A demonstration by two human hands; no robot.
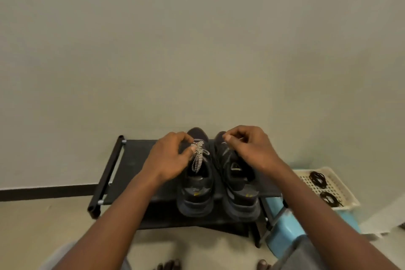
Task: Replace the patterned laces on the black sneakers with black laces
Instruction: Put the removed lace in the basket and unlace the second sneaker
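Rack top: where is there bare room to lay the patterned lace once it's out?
Bare: the rack top between its left end bar and the left sneaker. Crowded: the right half, filled by that and the right sneaker. The basket holds two black lace bundles.

right sneaker [237, 173] lacing hidden under right hand [247, 144]; what its fingers [229, 137] pinch too small to tell.

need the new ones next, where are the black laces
Head view, far right: two coiled black laces lie in the cream basket, right of the rack holding the sneakers.
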